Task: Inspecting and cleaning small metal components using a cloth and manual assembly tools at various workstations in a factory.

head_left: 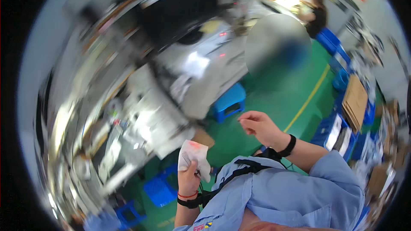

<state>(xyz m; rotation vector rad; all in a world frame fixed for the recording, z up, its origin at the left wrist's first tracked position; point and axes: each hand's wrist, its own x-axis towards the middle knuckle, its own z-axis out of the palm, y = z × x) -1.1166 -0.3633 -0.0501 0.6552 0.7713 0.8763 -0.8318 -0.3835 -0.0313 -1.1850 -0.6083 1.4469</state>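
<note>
My left hand is closed on a crumpled white cloth or tissue with a reddish patch near its top. A thin, greyish wire-like piece lies against the white sheet by my thumb; its kind is unclear. Off to the right, my right hand is raised over the green floor, thumb and fingers pinched together. Something tiny and dark shows at its fingertips, too small to name. The two hands are apart.
A blurred workbench with papers and white material runs along the left. Blue stools stand beside it. Blue bins and cardboard line the right side. Another person is at the far bench.
</note>
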